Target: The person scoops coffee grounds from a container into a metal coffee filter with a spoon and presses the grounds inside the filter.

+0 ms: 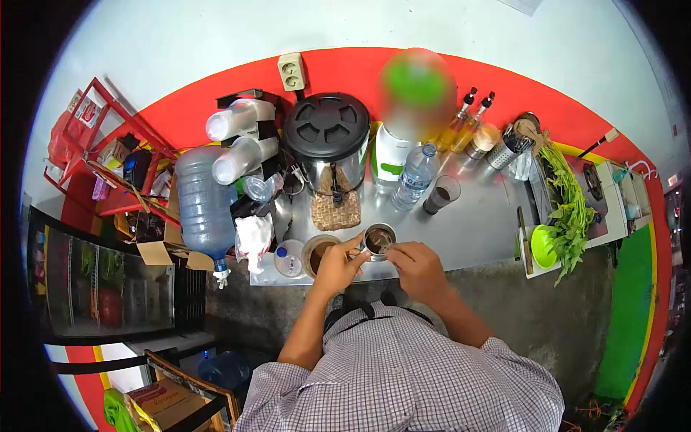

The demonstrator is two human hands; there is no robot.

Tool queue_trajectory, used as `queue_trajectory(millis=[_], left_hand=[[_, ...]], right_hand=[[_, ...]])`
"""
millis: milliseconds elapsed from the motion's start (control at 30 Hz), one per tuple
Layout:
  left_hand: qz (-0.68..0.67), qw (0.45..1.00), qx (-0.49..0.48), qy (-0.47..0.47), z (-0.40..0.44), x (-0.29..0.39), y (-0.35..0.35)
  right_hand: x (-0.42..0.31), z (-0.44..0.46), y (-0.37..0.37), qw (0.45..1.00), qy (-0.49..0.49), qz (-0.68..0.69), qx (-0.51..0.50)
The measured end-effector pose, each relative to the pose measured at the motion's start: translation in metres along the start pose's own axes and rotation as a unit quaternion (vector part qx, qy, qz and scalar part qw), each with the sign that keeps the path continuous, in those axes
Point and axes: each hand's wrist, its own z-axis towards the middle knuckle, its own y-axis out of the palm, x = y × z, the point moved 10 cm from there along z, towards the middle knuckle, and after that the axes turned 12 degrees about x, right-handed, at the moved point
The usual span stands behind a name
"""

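Note:
A small metal cup [379, 248] with dark brown contents is near the front edge of the steel table. On its left side, my left hand [337, 268] grips it between thumb and fingers. My right hand [419, 270] is pinched closed at the cup's right rim; whatever it holds is too small to make out. Partly behind my left hand stands a round container of brown powder [317, 253]. Left of that is a clear container [289, 261] with a bit of blue on it.
Behind the cup stand a water bottle [415, 178], a glass with dark liquid [441, 194] and a large lidded pot [327, 137]. A big water jug [204, 205] is at left. Leafy greens [565, 201], a green bowl [544, 246] and a knife [524, 234] lie at right.

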Motion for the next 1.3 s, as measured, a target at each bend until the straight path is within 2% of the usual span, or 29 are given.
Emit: queue_trajectory(millis=[167, 233, 367, 433, 467, 533, 633, 800, 1033, 1100, 1167, 1300], left_hand=[[0.013, 0.999, 0.016, 0.029, -0.003, 0.003, -0.002], [-0.014, 0.999, 0.016, 0.029, -0.004, 0.01, -0.002], [-0.028, 0.999, 0.018, 0.02, -0.003, 0.007, -0.001], [-0.011, 1.0, 0.008, 0.007, -0.003, 0.0, 0.001], [-0.022, 1.0, 0.013, -0.006, -0.004, -0.004, 0.001], [-0.022, 1.0, 0.014, -0.004, -0.005, 0.007, -0.001], [-0.064, 0.997, 0.026, -0.037, -0.009, -0.004, 0.001], [-0.04, 0.998, -0.008, -0.048, -0.008, -0.003, 0.008], [-0.005, 0.999, 0.005, -0.051, -0.011, 0.008, 0.002], [-0.007, 0.999, 0.004, -0.036, -0.011, -0.001, 0.005], [-0.047, 0.999, 0.008, -0.024, -0.011, -0.005, 0.008], [-0.059, 0.997, -0.002, -0.04, -0.007, -0.008, 0.011]], right_hand=[[-0.006, -0.011, -0.003, 0.999, 0.004, 0.048, -0.022], [0.015, -0.01, -0.009, 0.992, 0.099, 0.073, -0.019], [0.034, -0.009, -0.014, 0.986, 0.142, 0.084, 0.021], [0.025, -0.014, -0.007, 0.995, 0.087, 0.045, 0.002], [0.023, -0.018, -0.004, 0.994, 0.097, 0.046, -0.003], [0.004, -0.019, 0.003, 0.996, 0.052, 0.075, -0.019], [0.006, -0.021, 0.0, 0.99, 0.08, 0.112, -0.005], [0.025, -0.016, -0.013, 0.992, 0.098, 0.065, 0.042], [0.011, -0.024, -0.009, 0.993, 0.067, 0.095, 0.004], [0.019, -0.025, -0.012, 0.992, 0.085, 0.09, 0.013], [0.026, -0.022, -0.02, 0.993, 0.098, 0.045, 0.054], [0.022, -0.023, -0.007, 0.995, 0.076, 0.06, 0.02]])
